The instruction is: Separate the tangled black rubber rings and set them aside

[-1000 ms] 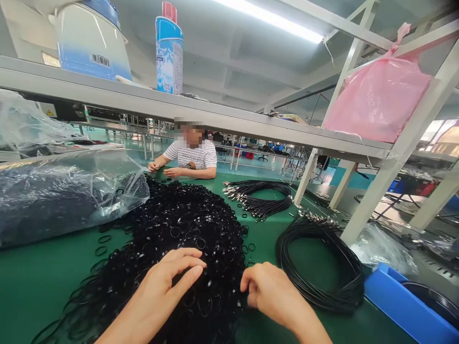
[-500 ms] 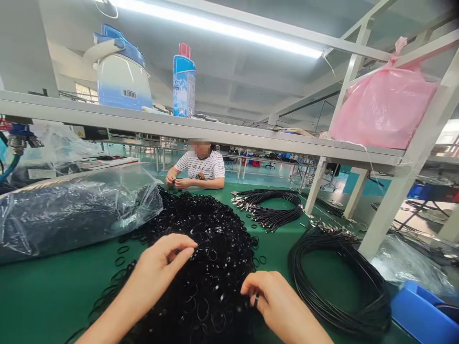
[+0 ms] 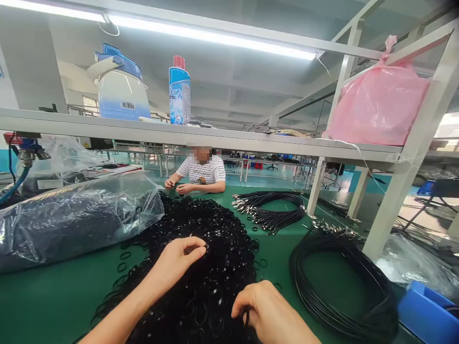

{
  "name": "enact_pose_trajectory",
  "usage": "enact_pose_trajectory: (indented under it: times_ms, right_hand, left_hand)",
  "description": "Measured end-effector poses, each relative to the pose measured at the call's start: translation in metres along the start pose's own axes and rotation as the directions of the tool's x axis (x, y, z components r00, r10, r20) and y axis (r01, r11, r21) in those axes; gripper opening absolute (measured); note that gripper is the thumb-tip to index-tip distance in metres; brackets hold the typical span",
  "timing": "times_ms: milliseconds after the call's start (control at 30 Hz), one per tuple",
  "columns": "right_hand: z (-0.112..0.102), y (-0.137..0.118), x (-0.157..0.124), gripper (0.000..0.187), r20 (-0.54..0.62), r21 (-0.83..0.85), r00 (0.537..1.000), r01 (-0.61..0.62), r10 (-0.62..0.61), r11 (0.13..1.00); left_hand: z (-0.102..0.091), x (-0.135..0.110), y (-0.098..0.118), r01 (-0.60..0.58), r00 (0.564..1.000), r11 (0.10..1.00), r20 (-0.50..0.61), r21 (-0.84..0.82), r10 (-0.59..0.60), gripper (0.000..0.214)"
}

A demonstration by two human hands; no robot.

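Working over a big heap of black rubber O-rings (image 3: pixel 211 282) on the green bench top (image 3: pixel 43 301), two bare hands well apart! Left hand (image 3: pixel 175 265) up on the heap, fingertips (image 3: pixel 204 247) pinched together, anything between them too small to tell; right hand (image 3: pixel 265 310) low at the near edge, curled around something thin and dark. Just left of the heap, a clear plastic bag (image 3: pixel 79 222) packed with dark contents, its open end slumped toward the pile. Off to the right, a coil of black cable (image 3: pixel 340 286) beside a blue plastic tray (image 3: pixel 425 315), its inside barely showing. Up high, a bulging pink plastic bag (image 3: pixel 380 105) on the white shelf frame (image 3: pixel 405 157). Across the bench, a co-worker's hands (image 3: pixel 177 186) close together.
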State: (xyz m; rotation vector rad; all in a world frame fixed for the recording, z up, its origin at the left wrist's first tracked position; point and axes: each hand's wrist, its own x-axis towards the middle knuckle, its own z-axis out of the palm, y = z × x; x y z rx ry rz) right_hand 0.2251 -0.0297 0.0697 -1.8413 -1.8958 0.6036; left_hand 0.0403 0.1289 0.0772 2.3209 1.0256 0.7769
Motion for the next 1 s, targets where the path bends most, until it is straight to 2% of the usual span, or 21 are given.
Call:
enact_pose_trajectory:
  times_ms: [133, 267, 400, 533, 600, 667, 733, 800, 900, 1000]
  right_hand:
    - [0.004, -0.004, 0.001, 0.049, -0.028, -0.066, 0.995, 0.091, -0.093, 0.994]
    - [0.009, 0.0, 0.009, 0.045, -0.257, -0.013, 0.959, 0.118, -0.118, 0.993]
    - [0.016, 0.013, 0.021, 0.037, -0.497, 0.128, 0.866, 0.124, -0.045, 0.984]
    - [0.027, 0.045, 0.031, 0.031, -0.714, 0.141, 0.698, 0.069, 0.053, 0.988]
    - [0.033, 0.064, 0.033, 0.029, -0.757, 0.129, 0.649, 0.031, 0.078, 0.991]
    - [0.039, 0.082, 0.034, 0.029, -0.768, 0.126, 0.634, 0.018, 0.087, 0.992]
    - [0.046, 0.098, 0.036, 0.027, -0.772, 0.13, 0.63, 0.023, 0.086, 0.991]
    - [0.053, 0.113, 0.038, 0.025, -0.775, 0.136, 0.627, 0.042, 0.08, 0.99]
    - [0.065, 0.133, 0.045, 0.022, -0.79, 0.122, 0.612, 0.094, 0.039, 0.988]
    - [0.077, 0.146, 0.052, 0.022, -0.845, 0.173, 0.527, 0.113, 0.089, 0.978]
  left_hand:
    - [-0.007, -0.016, -0.004, 0.062, 0.997, 0.995, 0.056, -0.079, -0.057, 0.026]
    - [-0.007, -0.03, -0.003, 0.082, 0.995, 0.996, 0.06, -0.02, -0.081, 0.016]
    - [-0.003, -0.033, -0.003, 0.117, 0.993, 0.993, 0.028, -0.009, -0.117, 0.006]
    - [0.0, -0.032, -0.004, 0.084, 0.996, 0.989, 0.023, -0.125, -0.082, 0.01]
    - [-0.001, -0.033, -0.001, 0.046, 0.996, 0.993, 0.078, -0.112, -0.037, 0.01]
    - [-0.003, -0.036, 0.005, 0.008, 0.991, 0.999, 0.137, -0.048, -0.001, 0.016]
    - [-0.005, -0.038, 0.012, -0.032, 0.99, 0.999, 0.14, 0.019, 0.029, 0.03]
    - [-0.007, -0.036, 0.018, -0.08, 0.995, 0.994, 0.069, 0.07, 0.075, 0.032]
    - [-0.016, -0.018, 0.014, -0.131, 0.986, 0.967, -0.069, 0.218, 0.149, 0.023]
    - [-0.04, 0.017, -0.011, -0.061, 0.982, 0.926, -0.144, 0.373, 0.123, 0.024]
